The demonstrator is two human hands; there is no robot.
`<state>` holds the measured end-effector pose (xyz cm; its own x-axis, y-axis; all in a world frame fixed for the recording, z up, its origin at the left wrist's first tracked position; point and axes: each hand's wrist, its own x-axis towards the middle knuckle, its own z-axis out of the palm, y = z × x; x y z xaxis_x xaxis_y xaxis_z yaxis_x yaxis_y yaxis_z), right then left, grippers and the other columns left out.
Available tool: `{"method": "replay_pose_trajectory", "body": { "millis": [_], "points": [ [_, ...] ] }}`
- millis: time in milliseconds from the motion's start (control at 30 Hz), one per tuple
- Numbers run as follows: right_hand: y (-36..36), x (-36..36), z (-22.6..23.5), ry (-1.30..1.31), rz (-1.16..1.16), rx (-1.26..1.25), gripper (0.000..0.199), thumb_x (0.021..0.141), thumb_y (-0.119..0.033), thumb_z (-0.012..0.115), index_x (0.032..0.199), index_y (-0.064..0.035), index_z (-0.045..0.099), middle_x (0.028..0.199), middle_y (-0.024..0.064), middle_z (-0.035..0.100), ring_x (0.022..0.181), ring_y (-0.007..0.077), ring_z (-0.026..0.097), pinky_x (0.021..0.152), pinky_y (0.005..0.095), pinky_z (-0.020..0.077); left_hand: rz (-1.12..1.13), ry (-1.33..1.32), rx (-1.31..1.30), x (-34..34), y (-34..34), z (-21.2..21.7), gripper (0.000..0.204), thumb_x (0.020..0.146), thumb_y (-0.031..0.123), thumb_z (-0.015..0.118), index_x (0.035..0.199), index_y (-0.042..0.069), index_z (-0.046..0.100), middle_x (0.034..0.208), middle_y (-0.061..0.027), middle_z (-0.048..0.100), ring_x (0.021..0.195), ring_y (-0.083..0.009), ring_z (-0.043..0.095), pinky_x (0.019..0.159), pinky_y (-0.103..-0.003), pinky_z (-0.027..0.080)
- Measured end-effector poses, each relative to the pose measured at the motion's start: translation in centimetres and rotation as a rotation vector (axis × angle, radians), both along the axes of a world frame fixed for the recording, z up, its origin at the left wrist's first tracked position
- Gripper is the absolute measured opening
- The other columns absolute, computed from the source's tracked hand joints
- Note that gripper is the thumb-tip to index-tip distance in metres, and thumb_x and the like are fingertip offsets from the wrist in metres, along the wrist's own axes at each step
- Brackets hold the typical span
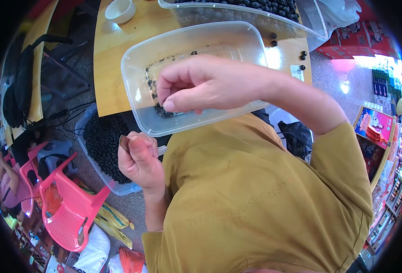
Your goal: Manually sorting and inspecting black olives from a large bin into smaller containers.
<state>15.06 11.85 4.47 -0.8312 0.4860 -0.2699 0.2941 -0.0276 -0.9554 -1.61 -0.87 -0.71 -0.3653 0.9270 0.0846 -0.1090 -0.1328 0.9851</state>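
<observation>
Head view showed our right hand (196, 86) pinching dark bits inside the clear tub (139, 68). Our left hand (139, 161) gripped 1 brown seed (124, 143); we judged a loosened pinch could drop it.

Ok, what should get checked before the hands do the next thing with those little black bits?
1. Right hand over the clear tub, fingertips pinched: ok.
2. Something caught in that pinch: cannot tell.
3. Left hand closed below the tub, a dark piece at its fingers: ok.
4. Tub rests fully on the wooden table: not ok, it overhangs the edge.
5. Bin of black beads sits on the floor beneath: ok.
</observation>
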Motion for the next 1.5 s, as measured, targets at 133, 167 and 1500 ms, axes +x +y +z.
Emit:
{"method": "replay_pose_trajectory", "body": {
  "millis": [133, 167, 1500],
  "points": [
    [-1.6, 0.8, 0.2, 0.321, -0.127, -0.468, 0.020, 0.089, -0.020, 0.050, 0.094, -0.0019, 0.056, 0.074, -0.0014, 0.052, 0.064, 0.0066, 0.047, 0.060, 0.0209, 0.0399, -0.034, 0.014, 0.023, 0.7, 0.2, 1.1, 0.034, 0.091, 0.025, 0.048, 0.065, 0.005, 0.039, 0.057, 0.0002, 0.039, 0.046, -0.0056, 0.033, 0.042, -0.020, 0.025],
    [-2.2, 0.8, 0.2, 0.324, -0.129, -0.468, 0.020, 0.089, -0.020, 0.050, 0.094, -0.0019, 0.056, 0.074, -0.0014, 0.052, 0.064, 0.0066, 0.047, 0.060, 0.0209, 0.0399, -0.058, 0.012, 0.016, 1.0, 0.2, 1.5, 0.034, 0.091, 0.026, 0.049, 0.065, 0.005, 0.040, 0.057, -0.0003, 0.041, 0.047, -0.0064, 0.035, 0.043, -0.021, 0.026],
    [-6.0, 0.1, -0.8, 0.640, -0.263, -0.257, 0.027, 0.090, -0.015, 0.051, 0.112, -0.0011, 0.053, 0.105, 0.0080, 0.051, 0.101, 0.0161, 0.048, 0.088, 0.0300, 0.0378, -0.185, 0.135, 0.070, 2.4, -0.1, 2.2, 0.036, 0.090, 0.033, 0.050, 0.083, -0.002, 0.054, 0.070, -0.0002, 0.052, 0.060, -0.0054, 0.044, 0.053, -0.019, 0.034]
  ]
}}
